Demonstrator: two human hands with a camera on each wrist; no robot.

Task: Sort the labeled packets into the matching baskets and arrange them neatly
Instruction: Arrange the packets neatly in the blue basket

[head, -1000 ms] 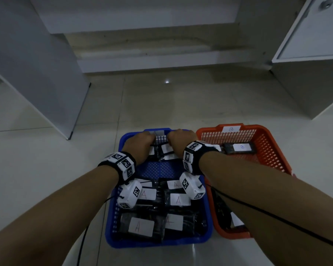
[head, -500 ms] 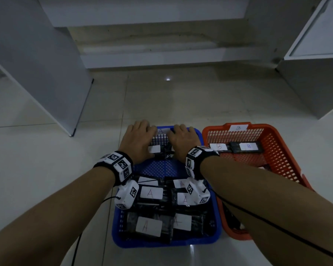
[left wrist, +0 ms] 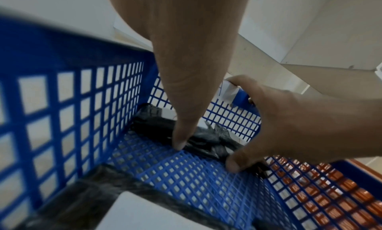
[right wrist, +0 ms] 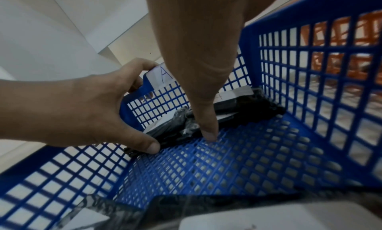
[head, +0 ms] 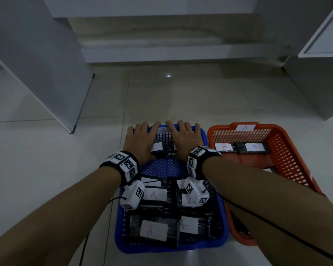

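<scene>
A blue basket (head: 171, 249) marked A (head: 162, 129) sits beside an orange basket (head: 268, 126) marked B. Black packets with white A labels (head: 153, 230) fill the blue basket's near half. Two more A packets (head: 162, 153) lie against its far wall. My left hand (head: 140, 140) and right hand (head: 183, 138) lie side by side there, with their fingers laid over the far rim. Each thumb points down to the mesh floor at the packets' near edge: the left thumb (left wrist: 180, 136) and the right thumb (right wrist: 208, 133). Two B packets (head: 254, 147) lie in the orange basket.
The baskets stand on a pale tiled floor (head: 181, 100). A white cabinet panel (head: 46, 64) rises at the left and another cabinet (head: 319, 73) at the right. A low step (head: 161, 52) runs along the back. The blue basket's middle mesh (head: 161, 167) is bare.
One second ago both hands were curled over the far packets inside the basket. Their fingers have since stretched out over the far rim, and the view has moved closer.
</scene>
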